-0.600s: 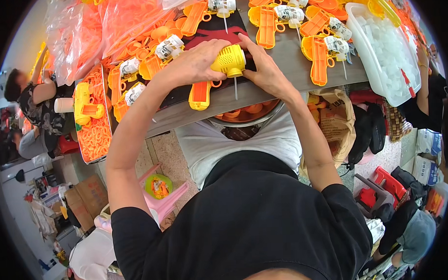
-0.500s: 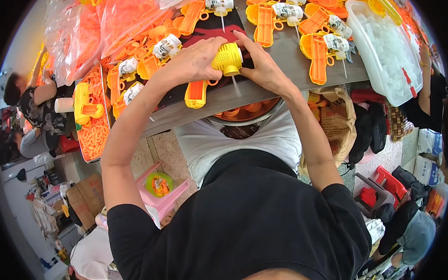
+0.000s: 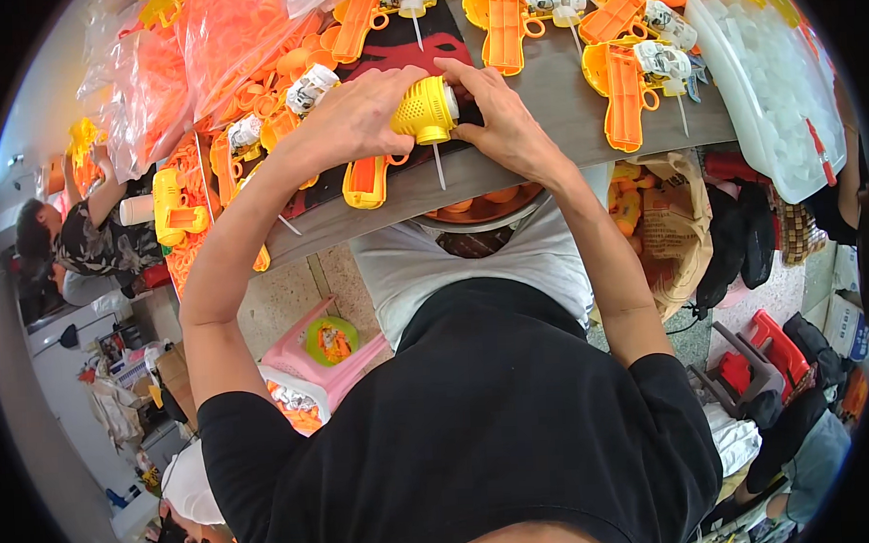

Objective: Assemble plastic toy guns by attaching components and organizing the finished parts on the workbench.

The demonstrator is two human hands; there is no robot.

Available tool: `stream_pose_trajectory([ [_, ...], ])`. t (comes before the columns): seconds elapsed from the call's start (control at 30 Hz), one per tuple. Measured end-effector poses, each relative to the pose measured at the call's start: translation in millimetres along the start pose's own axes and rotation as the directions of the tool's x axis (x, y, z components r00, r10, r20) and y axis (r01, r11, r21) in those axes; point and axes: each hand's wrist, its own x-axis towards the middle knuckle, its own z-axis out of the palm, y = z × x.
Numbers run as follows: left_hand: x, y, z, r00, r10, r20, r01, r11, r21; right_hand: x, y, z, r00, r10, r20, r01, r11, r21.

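Tabletop (image 3: 568, 114), yellow toy (image 3: 424, 112), printed bag (image 3: 677, 227)

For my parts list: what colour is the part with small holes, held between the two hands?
The holed part is yellow; the head view shows it best.

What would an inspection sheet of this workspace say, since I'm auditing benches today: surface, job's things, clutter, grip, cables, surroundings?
Surface: grey wood-grain table, partly covered by a black-and-red mat.
Job's things: yellow-and-orange toy gun between the hands, a thin white pin pointing down; other toy guns lie around.
Clutter: loose orange parts, clear bags, white tub of translucent pieces.
Grip: left hand holds the yellow body; right hand is at its white end, contact unclear.
Cables: nothing seen for certain.
Surroundings: pink stool, brown paper bag, black bags, a co-worker at left.
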Motion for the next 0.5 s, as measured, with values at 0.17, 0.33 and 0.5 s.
stream_pose_trajectory([
  [0.17, -2.3, 0.2, 7.6, 0.996, 0.08, -0.037, -0.076, 0.993, 0.087, -0.8, 0.9, 0.9, 1.0, -0.008, -0.02, 0.008, 1.0, -0.014],
  [0.33, -2.7, 0.1, 6.5, 0.996, 0.071, -0.053, -0.069, 0.997, 0.028, -1.1, 4.3, 2.9, 1.0, 0.003, -0.016, -0.003, 1.0, 0.007],
  [0.5, -2.2, 3.7, 2.8, 1.0, 0.013, -0.022, -0.013, 1.0, -0.011, -1.1, 4.1, 0.6, 0.999, -0.044, -0.029, 0.044, 0.999, -0.028],
])
